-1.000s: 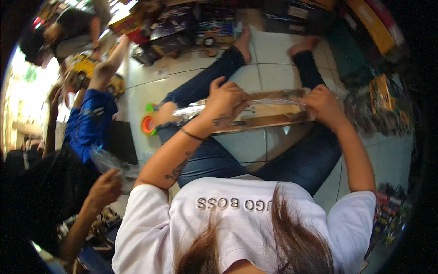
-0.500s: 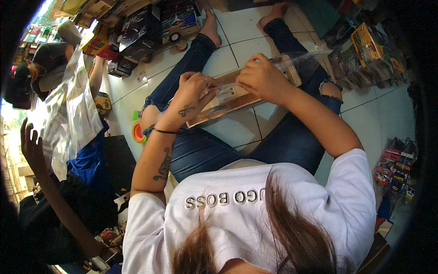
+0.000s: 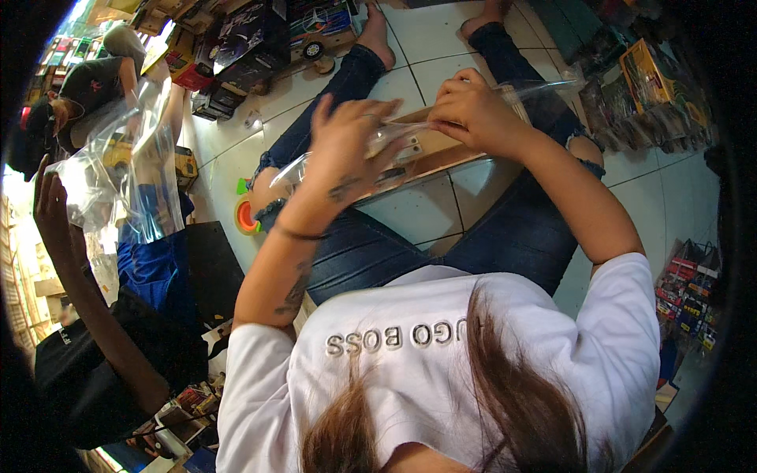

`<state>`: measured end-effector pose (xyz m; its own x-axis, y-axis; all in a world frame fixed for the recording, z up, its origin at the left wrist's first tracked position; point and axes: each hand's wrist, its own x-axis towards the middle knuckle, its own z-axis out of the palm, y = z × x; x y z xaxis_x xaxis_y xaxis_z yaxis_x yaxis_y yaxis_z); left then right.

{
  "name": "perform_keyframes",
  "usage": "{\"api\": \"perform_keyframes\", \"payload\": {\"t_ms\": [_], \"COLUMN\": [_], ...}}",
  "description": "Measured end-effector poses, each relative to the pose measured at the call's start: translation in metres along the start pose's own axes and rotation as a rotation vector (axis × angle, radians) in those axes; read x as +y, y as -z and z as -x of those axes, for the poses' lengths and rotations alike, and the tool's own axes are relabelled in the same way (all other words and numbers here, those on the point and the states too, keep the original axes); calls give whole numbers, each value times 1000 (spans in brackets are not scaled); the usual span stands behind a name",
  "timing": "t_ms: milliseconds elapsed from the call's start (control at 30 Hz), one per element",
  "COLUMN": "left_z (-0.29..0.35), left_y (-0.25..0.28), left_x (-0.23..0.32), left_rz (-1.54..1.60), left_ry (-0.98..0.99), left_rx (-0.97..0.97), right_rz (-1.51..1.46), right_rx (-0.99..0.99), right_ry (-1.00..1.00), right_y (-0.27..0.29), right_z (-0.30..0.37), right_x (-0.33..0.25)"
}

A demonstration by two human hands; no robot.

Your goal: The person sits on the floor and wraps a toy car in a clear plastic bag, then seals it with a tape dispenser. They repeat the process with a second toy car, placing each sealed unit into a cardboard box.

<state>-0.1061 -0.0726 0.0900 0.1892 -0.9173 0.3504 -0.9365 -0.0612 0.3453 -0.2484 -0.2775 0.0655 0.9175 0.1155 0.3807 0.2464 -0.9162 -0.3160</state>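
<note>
A flat brown cardboard box (image 3: 438,147) lies across my lap, partly inside a clear plastic bag (image 3: 293,167). My left hand (image 3: 347,146) rests on the left part of the bag, pinching the plastic with its other fingers raised and spread. My right hand (image 3: 473,114) grips the bag's edge at the far side of the box. My legs in blue jeans (image 3: 520,229) stretch out over the white tiled floor (image 3: 410,213).
To the left, a seated person's hand (image 3: 49,206) holds up a crumpled clear plastic bag (image 3: 110,177); another person (image 3: 87,87) sits beyond. An orange and green roll (image 3: 246,214) lies by my left knee. Toy boxes (image 3: 252,35) line the far side, packaged goods (image 3: 654,87) the right.
My hands have tilted the box and worked along the bag; my left hand's fingers have lifted and spread. The person on the left has raised their plastic bag higher.
</note>
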Motion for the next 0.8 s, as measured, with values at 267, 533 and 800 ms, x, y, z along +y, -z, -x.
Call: {"api": "perform_keyframes", "payload": {"t_ms": [267, 533, 800], "left_z": [-40, -49, -36], "left_y": [-16, -32, -22], "left_x": [-1, -19, -21], "left_rz": [237, 674, 262], "left_ry": [132, 625, 296], "left_rx": [-325, -544, -510], "right_rz": [-103, 460, 240], "right_rx": [-87, 313, 124], "right_ry": [-9, 125, 67], "right_y": [2, -20, -29], "right_z": [-4, 17, 9], "right_x": [10, -20, -9]}}
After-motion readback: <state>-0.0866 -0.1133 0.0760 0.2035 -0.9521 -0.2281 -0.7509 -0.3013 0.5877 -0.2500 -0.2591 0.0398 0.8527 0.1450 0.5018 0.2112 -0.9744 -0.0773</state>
